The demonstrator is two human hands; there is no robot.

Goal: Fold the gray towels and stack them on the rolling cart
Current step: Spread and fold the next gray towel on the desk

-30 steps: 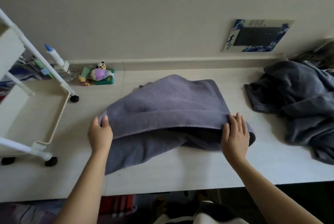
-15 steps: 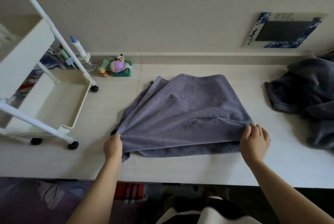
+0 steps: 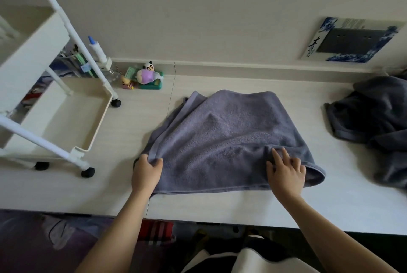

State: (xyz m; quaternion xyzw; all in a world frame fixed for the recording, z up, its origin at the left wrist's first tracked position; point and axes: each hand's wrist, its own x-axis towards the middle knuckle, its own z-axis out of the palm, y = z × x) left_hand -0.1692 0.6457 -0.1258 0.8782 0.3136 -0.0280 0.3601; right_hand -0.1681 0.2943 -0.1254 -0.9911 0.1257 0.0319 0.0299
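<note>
A gray towel [image 3: 229, 134] lies folded over itself in the middle of the pale table [image 3: 220, 204]. My left hand [image 3: 146, 172] pinches its near left corner between thumb and fingers. My right hand [image 3: 286, 172] lies on the towel's near right part with fingers spread and straight, pressing the cloth down. A heap of darker gray towels [image 3: 374, 127] sits unfolded at the right edge of the table. The white rolling cart [image 3: 55, 118] stands on the table at the left, its lower tray bare.
Small toys and a green box [image 3: 145, 76] sit by the wall behind the cart, beside a tube with a blue cap [image 3: 97, 49]. A blue-and-white framed panel [image 3: 350, 40] hangs on the wall. The table's front edge runs just below my wrists.
The upper layer of the towel came toward me and now lies flat over the lower one. My right hand let go of the edge and moved left onto the cloth.
</note>
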